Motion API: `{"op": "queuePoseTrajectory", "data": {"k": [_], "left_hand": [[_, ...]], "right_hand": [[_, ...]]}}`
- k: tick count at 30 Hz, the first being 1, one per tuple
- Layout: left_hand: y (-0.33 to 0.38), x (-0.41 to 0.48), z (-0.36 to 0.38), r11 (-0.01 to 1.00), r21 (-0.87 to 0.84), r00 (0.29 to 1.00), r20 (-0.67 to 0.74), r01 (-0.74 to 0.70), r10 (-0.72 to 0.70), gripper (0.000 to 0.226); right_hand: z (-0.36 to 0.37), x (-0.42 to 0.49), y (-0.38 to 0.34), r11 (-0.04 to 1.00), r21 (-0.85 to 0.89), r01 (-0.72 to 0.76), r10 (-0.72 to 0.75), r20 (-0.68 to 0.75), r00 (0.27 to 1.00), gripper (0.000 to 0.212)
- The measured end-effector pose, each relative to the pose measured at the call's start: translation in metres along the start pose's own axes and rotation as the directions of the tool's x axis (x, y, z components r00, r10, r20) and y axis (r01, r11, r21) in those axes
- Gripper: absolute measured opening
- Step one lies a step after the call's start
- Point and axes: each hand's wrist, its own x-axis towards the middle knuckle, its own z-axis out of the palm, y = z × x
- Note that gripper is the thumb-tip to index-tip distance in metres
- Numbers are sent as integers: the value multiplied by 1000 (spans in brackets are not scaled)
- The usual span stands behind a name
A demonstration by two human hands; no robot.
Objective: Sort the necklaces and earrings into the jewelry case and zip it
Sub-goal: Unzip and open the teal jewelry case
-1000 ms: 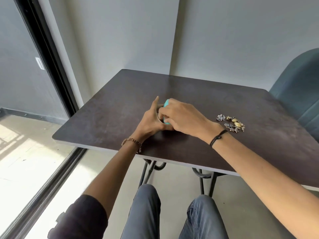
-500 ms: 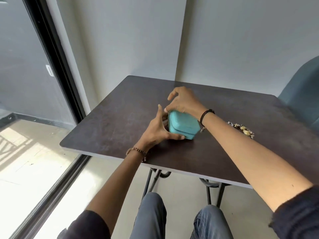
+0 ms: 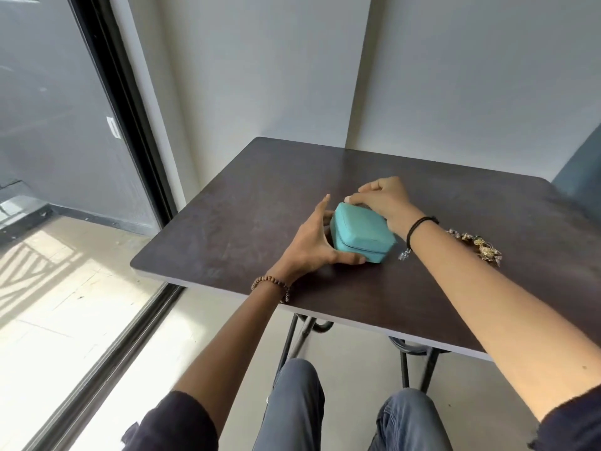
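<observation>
Gripping the closed teal jewelry case (image 3: 361, 232) on the worktop (image 3: 227, 229), my left hand (image 3: 309, 245) wraps its left side. My right hand (image 3: 380, 200) pinches its far corner. A jewelry pile (image 3: 481, 247) lies beside my right wrist.

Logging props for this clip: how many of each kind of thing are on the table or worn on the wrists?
teal jewelry case: 1
loose jewelry heap: 1 (pieces too tangled to count)
wrist bracelets: 2, a beaded bracelet and a black cord bracelet
Total: 4
</observation>
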Motion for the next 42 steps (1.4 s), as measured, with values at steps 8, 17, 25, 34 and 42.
{"op": "queuePoseTrajectory", "data": {"k": [8, 17, 25, 34, 42], "left_hand": [[1, -5, -5, 998, 55, 999, -20, 40, -39, 133], [-13, -19, -52, 978, 188, 996, -28, 86, -82, 129], [-27, -33, -102, 977, 137, 986, -6, 164, -165, 132], [-24, -33, -109, 984, 98, 988, -48, 151, -147, 147], [-20, -36, -110, 974, 202, 993, -71, 103, -90, 148]], "right_hand": [[-27, -33, 35, 985, 64, 159, -171, 321, 932, 62], [-17, -43, 40, 958, 10, 288, -249, 536, 807, 85], [30, -40, 25, 948, 103, 302, -308, 536, 786, 71], [62, -27, -8, 982, 57, 181, -190, 281, 941, 64], [81, -16, -21, 980, -79, 180, -169, 133, 977, 52]]}}
